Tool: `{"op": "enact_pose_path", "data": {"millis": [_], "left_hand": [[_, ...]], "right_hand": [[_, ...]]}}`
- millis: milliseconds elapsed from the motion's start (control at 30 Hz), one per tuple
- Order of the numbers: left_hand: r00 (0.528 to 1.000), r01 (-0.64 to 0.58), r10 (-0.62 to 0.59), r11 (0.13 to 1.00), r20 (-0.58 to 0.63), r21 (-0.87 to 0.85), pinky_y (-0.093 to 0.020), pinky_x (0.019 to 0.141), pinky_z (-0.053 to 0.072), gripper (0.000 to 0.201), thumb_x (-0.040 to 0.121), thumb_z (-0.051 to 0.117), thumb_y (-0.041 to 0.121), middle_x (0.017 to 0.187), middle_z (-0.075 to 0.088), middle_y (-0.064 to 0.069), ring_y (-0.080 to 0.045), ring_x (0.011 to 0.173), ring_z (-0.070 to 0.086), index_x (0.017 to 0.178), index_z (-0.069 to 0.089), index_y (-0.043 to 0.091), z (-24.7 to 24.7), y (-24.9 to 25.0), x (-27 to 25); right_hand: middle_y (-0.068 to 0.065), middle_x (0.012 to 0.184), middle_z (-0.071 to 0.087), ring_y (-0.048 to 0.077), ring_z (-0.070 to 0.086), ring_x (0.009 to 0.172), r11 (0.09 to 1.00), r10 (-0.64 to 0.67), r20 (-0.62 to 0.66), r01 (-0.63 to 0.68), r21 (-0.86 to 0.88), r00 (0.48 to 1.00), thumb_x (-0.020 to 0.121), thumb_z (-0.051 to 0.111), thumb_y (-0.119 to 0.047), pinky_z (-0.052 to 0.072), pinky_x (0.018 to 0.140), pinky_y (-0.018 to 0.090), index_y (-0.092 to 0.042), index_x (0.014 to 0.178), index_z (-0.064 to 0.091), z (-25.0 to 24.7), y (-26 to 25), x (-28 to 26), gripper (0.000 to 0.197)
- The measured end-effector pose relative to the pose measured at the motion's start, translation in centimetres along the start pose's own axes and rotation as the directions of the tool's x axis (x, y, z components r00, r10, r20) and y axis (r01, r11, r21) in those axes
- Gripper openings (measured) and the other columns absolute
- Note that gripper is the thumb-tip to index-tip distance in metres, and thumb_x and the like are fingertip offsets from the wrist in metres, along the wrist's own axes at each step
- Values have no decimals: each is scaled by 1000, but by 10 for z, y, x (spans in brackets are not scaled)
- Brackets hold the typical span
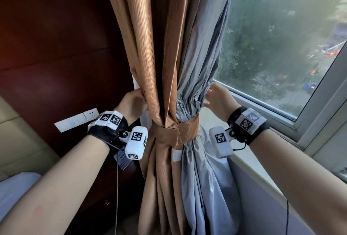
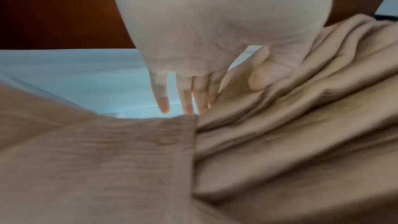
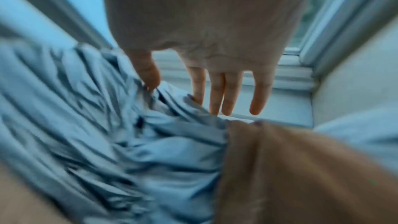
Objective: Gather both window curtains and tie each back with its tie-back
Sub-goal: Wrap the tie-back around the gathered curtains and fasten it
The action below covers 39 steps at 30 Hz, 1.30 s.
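Observation:
A brown curtain (image 1: 155,56) with a grey-blue lining (image 1: 199,65) hangs gathered in front of me. A brown tie-back (image 1: 187,129) is wrapped round its waist. My left hand (image 1: 134,103) touches the curtain's left edge just above the band. In the left wrist view the left hand's (image 2: 206,91) fingers are straight and the thumb (image 2: 264,77) lies on the brown folds, with the tie-back (image 2: 107,159) below. My right hand (image 1: 216,99) touches the lining on the right. In the right wrist view the right hand's (image 3: 215,83) fingers are spread and straight, above the band (image 3: 280,168).
The window pane (image 1: 281,37) and its grey frame (image 1: 319,88) are to the right, with a sill (image 1: 249,161) below. A dark wooden wall panel (image 1: 56,47) with a white socket plate (image 1: 77,120) is to the left. White bedding (image 1: 16,187) lies at the lower left.

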<state>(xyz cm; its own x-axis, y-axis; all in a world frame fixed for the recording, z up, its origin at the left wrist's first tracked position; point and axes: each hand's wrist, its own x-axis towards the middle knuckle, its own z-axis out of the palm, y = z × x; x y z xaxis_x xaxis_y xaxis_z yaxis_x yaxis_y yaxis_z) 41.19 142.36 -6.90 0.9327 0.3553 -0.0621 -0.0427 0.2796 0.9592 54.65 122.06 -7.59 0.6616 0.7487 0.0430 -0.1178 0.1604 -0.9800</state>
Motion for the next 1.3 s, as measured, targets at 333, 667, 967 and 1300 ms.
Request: {"op": "enact_pose_path", "data": {"millis": [333, 667, 967, 1300], "left_hand": [[983, -143, 66, 865, 174, 481, -37, 103, 44, 104, 40, 92, 38, 110, 68, 5, -18, 115, 59, 129, 49, 7, 13, -14, 7], [869, -147, 357, 848, -343, 510, -24, 94, 45, 75, 47, 79, 63, 113, 67, 5, -14, 108, 61, 113, 60, 30, 43, -26, 25], [927, -156, 272, 907, -259, 392, -9, 72, 46, 39, 65, 75, 56, 89, 65, 16, 0, 85, 61, 92, 58, 33, 40, -29, 3], [920, -88, 220, 922, -324, 378, -29, 80, 44, 13, 91, 46, 16, 87, 63, -1, -21, 88, 58, 90, 60, 17, 22, -39, -33]], "right_hand": [[-9, 128, 52, 1, 54, 113, 950, -139, 59, 150, -273, 989, 64, 88, -17, 47, 94, 13, -18, 136, 14, 24, 6, 11, 103], [6, 109, 69, 24, 63, 105, 877, -324, -308, 163, -451, 894, 81, 71, -21, 52, 93, 41, -17, 110, 68, 28, 15, 33, 29], [-3, 122, 64, 12, 61, 110, 960, -186, -298, 108, -259, 936, 78, 76, -40, 47, 98, 30, -21, 128, 52, 38, 27, 17, 59], [6, 116, 63, 8, 58, 87, 963, -28, -433, -92, -253, 901, 91, 61, -34, 47, 68, 11, -5, 126, 55, 53, 41, -43, 47]]}}
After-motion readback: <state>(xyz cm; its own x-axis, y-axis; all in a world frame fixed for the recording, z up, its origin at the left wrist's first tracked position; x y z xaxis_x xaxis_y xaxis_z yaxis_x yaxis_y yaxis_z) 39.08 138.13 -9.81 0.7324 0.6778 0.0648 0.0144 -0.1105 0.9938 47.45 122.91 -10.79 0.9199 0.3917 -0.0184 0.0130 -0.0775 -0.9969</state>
